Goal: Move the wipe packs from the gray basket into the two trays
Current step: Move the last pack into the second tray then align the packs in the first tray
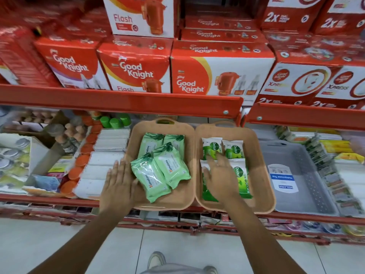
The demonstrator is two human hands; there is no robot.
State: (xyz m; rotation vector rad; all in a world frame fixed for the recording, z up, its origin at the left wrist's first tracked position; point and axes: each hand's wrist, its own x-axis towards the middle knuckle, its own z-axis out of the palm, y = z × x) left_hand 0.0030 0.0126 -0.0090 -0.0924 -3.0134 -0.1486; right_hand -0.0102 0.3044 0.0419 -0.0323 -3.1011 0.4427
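Two tan trays sit side by side on the shelf. The left tray (185,198) holds several pale green wipe packs (171,165), partly overlapping. The right tray (254,147) holds several green and white Dettol wipe packs (234,149) laid flat. The gray basket (308,175) stands to the right of the trays, with only a label inside. My left hand (118,184) lies flat at the left tray's left edge, fingers spread, touching the nearest pale pack. My right hand (221,177) hovers open over the Dettol packs and hides part of one.
Red and white Good Knight boxes (215,74) fill the shelf above, whose red front edge (122,101) overhangs the trays. White stacks (106,155), orange lids and green caps lie left of the trays; small packets (325,165) lie right of the basket. A tiled floor is below.
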